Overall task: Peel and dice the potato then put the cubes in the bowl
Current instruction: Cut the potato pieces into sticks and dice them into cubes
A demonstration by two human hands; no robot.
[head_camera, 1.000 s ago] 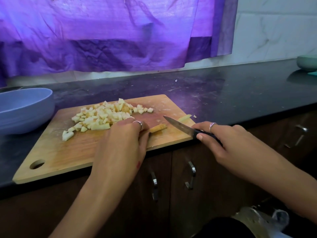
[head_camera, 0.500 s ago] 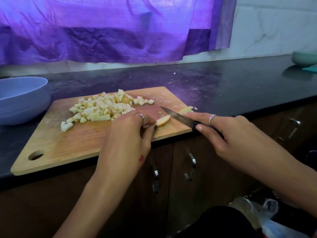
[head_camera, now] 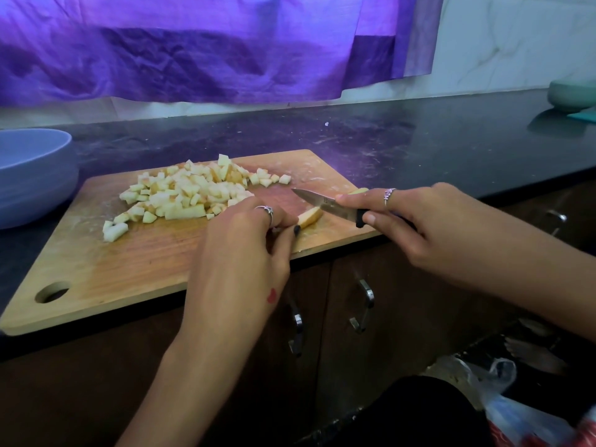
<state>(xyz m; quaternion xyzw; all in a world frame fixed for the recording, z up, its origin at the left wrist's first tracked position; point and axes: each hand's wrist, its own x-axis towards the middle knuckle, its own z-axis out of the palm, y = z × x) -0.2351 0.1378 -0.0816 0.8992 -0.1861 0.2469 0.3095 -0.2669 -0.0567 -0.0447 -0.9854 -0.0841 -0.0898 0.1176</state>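
- The left hand (head_camera: 240, 250) pinches the potato piece (head_camera: 310, 216), whose long axis points toward the knife (head_camera: 325, 206).
- The right hand (head_camera: 416, 227) fingers wrap the knife handle, blade just above the piece.

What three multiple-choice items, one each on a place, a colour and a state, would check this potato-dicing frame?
1. Where does the pile of potato cubes lie?
A. in the bowl
B. on the cutting board
C. on the bare counter

2. What colour is the bowl at the left edge?
A. pale blue
B. red
C. black

3. What is the right hand doing?
A. resting flat and empty on the counter
B. gripping the knife
C. lifting the bowl

Key: 1 B, the cubes are heaped on the far half of the cutting board. 2 A, the bowl's wall and rim look pale blue. 3 B, the fingers curl round the black handle of the knife, whose blade meets the potato piece that the left hand steadies.
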